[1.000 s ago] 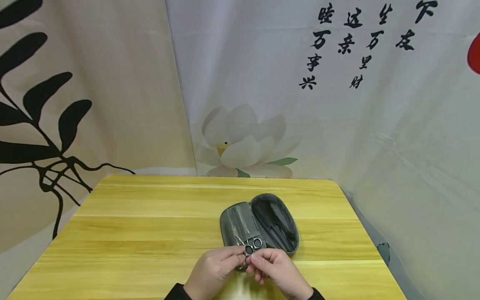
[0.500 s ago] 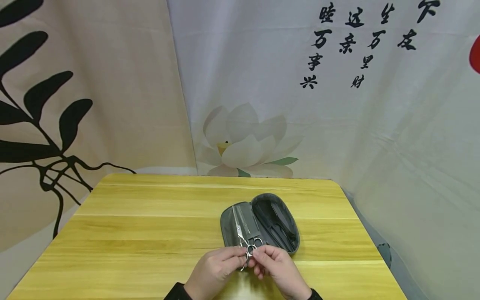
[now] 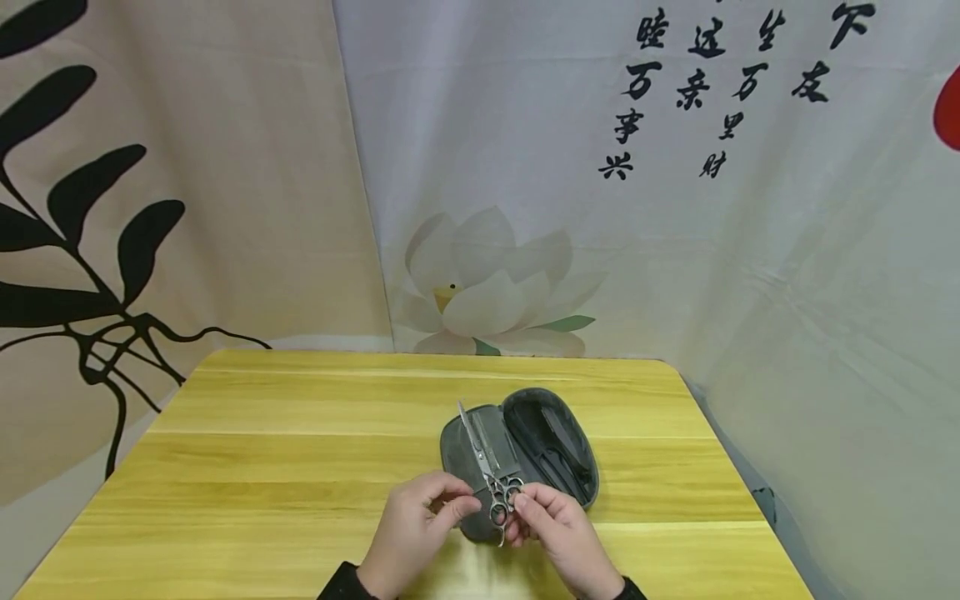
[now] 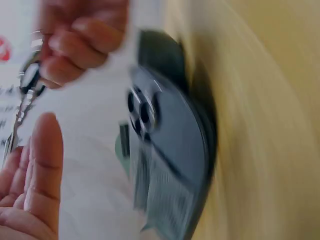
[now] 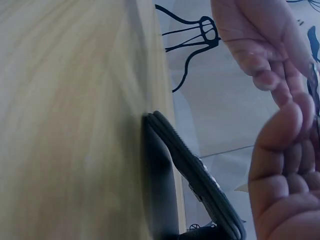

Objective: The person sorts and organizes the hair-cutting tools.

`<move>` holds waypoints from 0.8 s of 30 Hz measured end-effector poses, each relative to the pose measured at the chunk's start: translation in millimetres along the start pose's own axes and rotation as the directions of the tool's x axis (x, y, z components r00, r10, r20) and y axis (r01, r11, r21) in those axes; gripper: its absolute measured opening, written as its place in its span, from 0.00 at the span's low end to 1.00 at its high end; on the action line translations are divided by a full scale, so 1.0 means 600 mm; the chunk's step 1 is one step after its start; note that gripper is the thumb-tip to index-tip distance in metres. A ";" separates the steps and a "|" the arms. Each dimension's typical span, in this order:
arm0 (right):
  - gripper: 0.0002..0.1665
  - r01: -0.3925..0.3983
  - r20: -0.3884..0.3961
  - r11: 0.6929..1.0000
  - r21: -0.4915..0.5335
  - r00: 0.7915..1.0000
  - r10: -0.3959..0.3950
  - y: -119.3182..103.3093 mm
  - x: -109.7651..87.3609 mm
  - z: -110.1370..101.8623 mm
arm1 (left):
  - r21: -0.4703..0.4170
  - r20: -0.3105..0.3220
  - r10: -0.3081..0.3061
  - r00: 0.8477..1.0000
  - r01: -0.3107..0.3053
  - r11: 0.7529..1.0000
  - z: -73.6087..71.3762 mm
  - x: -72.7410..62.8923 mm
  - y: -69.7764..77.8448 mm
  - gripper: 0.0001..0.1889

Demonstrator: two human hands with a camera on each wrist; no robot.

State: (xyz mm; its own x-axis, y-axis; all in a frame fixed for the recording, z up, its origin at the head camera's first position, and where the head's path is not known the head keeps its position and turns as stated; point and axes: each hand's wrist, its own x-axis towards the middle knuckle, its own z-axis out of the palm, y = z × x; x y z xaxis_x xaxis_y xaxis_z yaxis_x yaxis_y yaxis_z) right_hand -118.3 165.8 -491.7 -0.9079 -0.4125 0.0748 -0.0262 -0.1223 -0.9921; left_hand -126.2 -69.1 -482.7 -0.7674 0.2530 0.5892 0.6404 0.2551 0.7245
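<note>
A pair of silver scissors (image 3: 489,477) is held above an unzipped grey case (image 3: 457,454), its blades pointing away and slightly left. My right hand (image 3: 562,533) pinches the scissors near the finger rings. Beside the handles, my left hand (image 3: 412,529) has its thumb and fingers apart from the rings. In the left wrist view its thumb (image 4: 46,170) stands straight, and the scissors' blades pass behind its fingers. The finger rings of a second pair of scissors (image 4: 145,114) show on the case's flap, their blades tucked into a pocket.
The case's right half (image 3: 592,475) holds dark objects, too dim to name exactly. Everything rests on a yellow wooden table (image 3: 262,475). A printed cloth (image 3: 525,125) hangs behind the table's far edge.
The scissors have tilted up and come into fuller sight, staying in my right hand. My left hand has let go of the handles and drawn back a little to the left.
</note>
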 end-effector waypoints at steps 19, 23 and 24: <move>0.18 -0.006 0.156 0.995 0.098 0.988 -0.010 0.011 0.000 0.001 | -0.715 0.283 -0.331 0.900 0.428 0.553 -0.015 -0.004 -0.030 0.08; 0.10 -0.055 0.154 0.991 0.124 0.987 0.036 0.010 0.000 0.001 | -0.722 0.260 -0.342 0.903 0.417 0.552 -0.015 -0.006 -0.032 0.06; 0.10 -0.066 0.154 0.990 0.126 0.987 0.047 0.010 0.000 0.002 | -0.718 0.253 -0.358 0.899 0.422 0.553 -0.014 -0.006 -0.032 0.06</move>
State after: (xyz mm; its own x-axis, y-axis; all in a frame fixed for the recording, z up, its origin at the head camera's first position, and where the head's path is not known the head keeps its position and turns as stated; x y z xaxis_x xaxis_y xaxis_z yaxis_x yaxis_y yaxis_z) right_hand -118.0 164.0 -497.4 -0.8326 -0.5521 0.0431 0.0869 -0.2071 -0.9745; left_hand -135.7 -83.0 -495.6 -0.9106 0.3721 0.1798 0.0066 -0.4220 0.9066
